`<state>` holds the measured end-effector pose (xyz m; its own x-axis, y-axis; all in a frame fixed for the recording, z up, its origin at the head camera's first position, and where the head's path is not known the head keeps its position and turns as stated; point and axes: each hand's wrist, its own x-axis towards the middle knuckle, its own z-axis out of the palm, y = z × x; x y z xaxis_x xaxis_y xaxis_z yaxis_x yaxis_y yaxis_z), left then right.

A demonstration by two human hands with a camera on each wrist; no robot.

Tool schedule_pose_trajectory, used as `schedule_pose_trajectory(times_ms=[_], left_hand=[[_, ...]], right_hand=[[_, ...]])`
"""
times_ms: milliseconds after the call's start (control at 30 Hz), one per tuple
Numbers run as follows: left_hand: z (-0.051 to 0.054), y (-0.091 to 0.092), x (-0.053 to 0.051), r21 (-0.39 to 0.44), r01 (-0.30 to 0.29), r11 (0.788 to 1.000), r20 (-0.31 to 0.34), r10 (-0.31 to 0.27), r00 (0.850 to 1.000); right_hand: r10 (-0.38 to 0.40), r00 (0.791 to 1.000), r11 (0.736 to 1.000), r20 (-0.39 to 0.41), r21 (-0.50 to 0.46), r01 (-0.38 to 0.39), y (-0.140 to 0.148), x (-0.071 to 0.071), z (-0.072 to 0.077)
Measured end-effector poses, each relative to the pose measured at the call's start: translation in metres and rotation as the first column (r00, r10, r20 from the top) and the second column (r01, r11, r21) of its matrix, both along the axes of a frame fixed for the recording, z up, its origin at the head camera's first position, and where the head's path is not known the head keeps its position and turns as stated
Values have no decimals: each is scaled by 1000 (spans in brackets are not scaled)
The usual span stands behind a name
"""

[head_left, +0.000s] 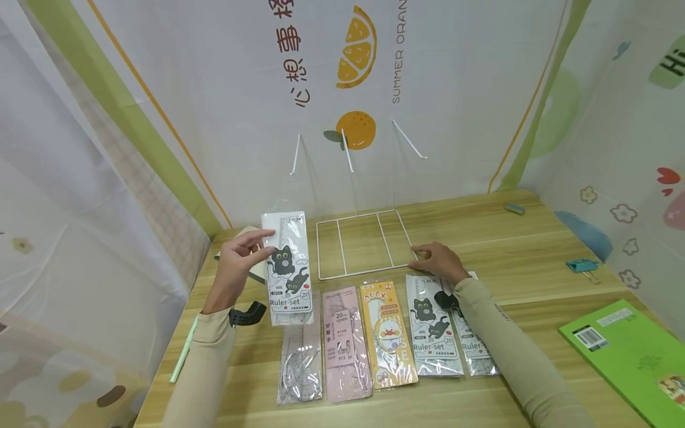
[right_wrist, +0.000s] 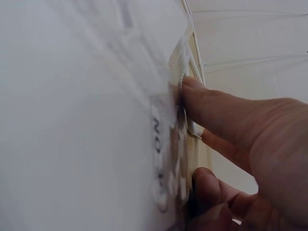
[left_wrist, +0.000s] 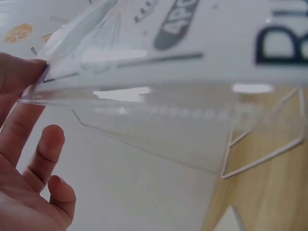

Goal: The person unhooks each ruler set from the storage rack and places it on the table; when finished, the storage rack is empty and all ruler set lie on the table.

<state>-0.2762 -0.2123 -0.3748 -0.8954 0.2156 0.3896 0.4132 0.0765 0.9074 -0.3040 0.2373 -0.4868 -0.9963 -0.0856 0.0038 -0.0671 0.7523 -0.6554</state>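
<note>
My left hand [head_left: 239, 261] pinches the left edge of a clear-bagged ruler set [head_left: 289, 267] with black cats on its card, holding it up off the table. In the left wrist view the bag's clear edge runs out from the fingertips. My right hand [head_left: 440, 261] pinches the right front corner of a white wire rack [head_left: 341, 246] between thumb and fingers. Below the rack lie more packages in a row: a protractor set [head_left: 301, 368], a pink set [head_left: 361, 380], a yellow duck set [head_left: 389, 336] and two cat ruler sets [head_left: 436, 333], the rightmost partly hidden by my right arm.
Three thin white hooks [head_left: 347, 151] stand out before the printed curtain behind the rack. A green book [head_left: 631, 356], a teal binder clip [head_left: 582, 266] and a small green object [head_left: 515, 208] are on the right. A pale green stick [head_left: 184, 351] lies at the left edge.
</note>
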Motion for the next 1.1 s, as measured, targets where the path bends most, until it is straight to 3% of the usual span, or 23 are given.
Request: schedule_pose_trajectory(times_ms=[167, 400, 500, 700, 833, 900, 1100], left_hand=[[-16, -15, 16, -51, -25, 998, 120, 31, 992], [-37, -40, 41, -130, -100, 986, 250, 130, 959], [-46, -51, 51, -144, -139, 980, 335, 180, 925], [-63, -60, 57, -244, -130, 961, 506, 240, 828], [-73, -59, 57, -311, -139, 940, 534, 294, 792], [-77, -59, 57, -344, -135, 929, 530, 311, 789], [-91, -56, 55, -409, -144, 901, 451, 336, 827]], right_hand=[[-13, 1000, 1000, -2, 12, 13, -1, 1, 1], [-3, 1000, 1000, -14, 8, 3, -1, -1, 0], [7, 1000, 1000, -14, 15, -7, 0, -2, -1], [-2, 1000, 1000, -21, 18, 2, 2, -1, 1], [-6, 1000, 1000, -8, 10, 6, 1, 0, 2], [-7, 1000, 1000, -3, 7, 7, 1, 0, 2], [-5, 1000, 1000, -3, 6, 5, 1, -1, -1]])
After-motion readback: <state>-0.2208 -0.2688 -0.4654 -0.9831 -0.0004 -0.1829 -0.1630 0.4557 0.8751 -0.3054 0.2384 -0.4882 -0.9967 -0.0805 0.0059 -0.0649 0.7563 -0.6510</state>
